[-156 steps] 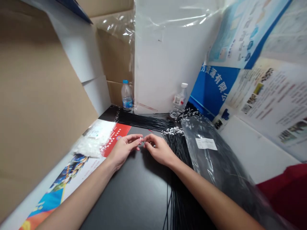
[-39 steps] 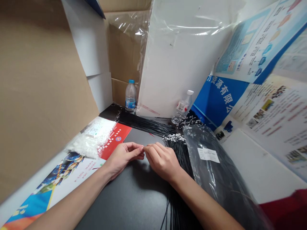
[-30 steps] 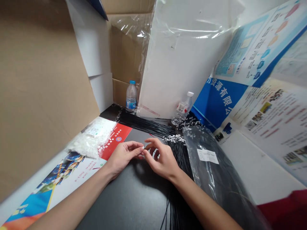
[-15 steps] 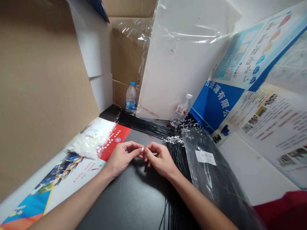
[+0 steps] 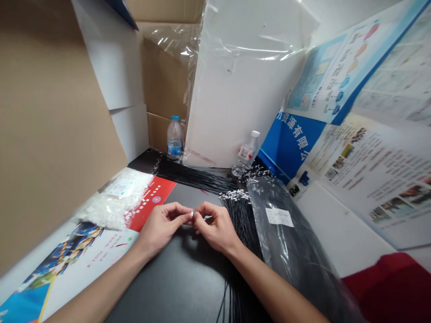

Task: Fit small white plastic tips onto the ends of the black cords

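Over the dark tabletop (image 5: pixel 168 278), my left hand (image 5: pixel 160 228) pinches a small white plastic piece (image 5: pixel 192 214) between thumb and fingertips. The fingertips of my right hand (image 5: pixel 217 228) are closed right against it; what they grip is hidden behind the fingers. Beneath and beside my right forearm lies a bundle of thin black wires (image 5: pixel 242 229) with small white ends gathered at its far tip. To the left of my left hand, a clear bag of small white pieces (image 5: pixel 112 204) rests on a printed red and white sheet (image 5: pixel 148 213).
Another black wire bundle (image 5: pixel 198 176) runs across the back. Two plastic bottles stand there, one blue-capped (image 5: pixel 174 139), one white-capped (image 5: pixel 247 150). A labelled plastic bag (image 5: pixel 286 251) covers the right side. Cardboard (image 5: pixel 50 125) and a white panel (image 5: pixel 235 98) wall in the table.
The whole view has shifted slightly, so things appear further left. Both hands keep their pinch around the small white piece, with barely any change in the fingers.
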Tool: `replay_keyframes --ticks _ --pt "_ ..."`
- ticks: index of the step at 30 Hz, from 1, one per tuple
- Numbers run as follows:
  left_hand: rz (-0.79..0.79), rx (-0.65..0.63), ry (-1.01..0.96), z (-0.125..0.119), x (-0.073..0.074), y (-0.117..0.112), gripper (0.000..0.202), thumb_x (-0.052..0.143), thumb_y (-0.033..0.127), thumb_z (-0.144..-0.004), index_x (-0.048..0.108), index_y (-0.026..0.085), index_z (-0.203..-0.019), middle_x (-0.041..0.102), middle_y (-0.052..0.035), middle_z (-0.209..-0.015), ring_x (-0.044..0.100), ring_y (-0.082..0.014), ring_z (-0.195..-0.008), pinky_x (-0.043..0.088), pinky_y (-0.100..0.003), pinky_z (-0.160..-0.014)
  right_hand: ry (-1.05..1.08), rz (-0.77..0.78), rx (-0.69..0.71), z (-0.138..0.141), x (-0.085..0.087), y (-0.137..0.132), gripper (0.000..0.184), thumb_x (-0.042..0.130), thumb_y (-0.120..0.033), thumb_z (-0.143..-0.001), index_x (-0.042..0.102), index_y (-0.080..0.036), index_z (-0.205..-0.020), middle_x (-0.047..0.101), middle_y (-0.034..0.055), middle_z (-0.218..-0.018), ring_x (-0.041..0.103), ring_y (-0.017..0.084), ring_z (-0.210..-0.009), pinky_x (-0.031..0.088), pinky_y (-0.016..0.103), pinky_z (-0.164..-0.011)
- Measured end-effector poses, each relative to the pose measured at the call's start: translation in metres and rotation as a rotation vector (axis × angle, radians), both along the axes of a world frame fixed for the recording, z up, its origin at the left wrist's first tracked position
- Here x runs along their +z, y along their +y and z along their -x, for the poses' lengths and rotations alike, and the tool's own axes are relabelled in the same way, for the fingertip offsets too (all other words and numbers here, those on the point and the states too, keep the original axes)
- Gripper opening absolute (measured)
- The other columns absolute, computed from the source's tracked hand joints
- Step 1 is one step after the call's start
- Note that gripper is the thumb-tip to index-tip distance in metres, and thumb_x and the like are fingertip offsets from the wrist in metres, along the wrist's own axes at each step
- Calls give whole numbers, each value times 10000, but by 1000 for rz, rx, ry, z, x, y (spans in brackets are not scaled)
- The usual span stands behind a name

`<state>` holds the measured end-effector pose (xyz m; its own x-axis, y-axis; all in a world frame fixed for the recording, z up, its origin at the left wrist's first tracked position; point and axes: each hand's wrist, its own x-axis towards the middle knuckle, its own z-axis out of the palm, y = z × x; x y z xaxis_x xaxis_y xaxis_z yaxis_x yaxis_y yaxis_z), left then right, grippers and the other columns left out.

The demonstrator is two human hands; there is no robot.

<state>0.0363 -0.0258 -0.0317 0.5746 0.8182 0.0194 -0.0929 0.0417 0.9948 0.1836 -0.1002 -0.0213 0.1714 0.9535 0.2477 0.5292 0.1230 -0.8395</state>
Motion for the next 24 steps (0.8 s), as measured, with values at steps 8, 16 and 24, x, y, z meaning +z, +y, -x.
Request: replay_keyframes --ticks 8,16,24 --pt "43 40 0 0 14 -3 387 854 452 -617 715 157 -824 758 -54 -822 711 -198 -784 563 -294 -779 89 219 95 -7 29 -1 116 503 -245 -897 588 -174 -862 600 -26 -620 564 93 -476 462 183 -441" --pt "36 279 -124 -6 53 26 363 855 315 -571 663 163 -839 713 4 -743 674 -139 -715 575 -269 -741 -623 408 293 14 143 -84 567 567 -235 -860 430 -223 -1410 715 55 -767 686 196 -621 376 200 -436" --pt "-544 -140 214 -113 44 9 148 627 295 -790 672 165 -844 708 -38 -784 651 -180 -689 546 -335 -668 -938 625 258 26 145 -105 120 590 -169 -814 673 -136 -894 679 90 -570 647 205 -456 395 244 -435"
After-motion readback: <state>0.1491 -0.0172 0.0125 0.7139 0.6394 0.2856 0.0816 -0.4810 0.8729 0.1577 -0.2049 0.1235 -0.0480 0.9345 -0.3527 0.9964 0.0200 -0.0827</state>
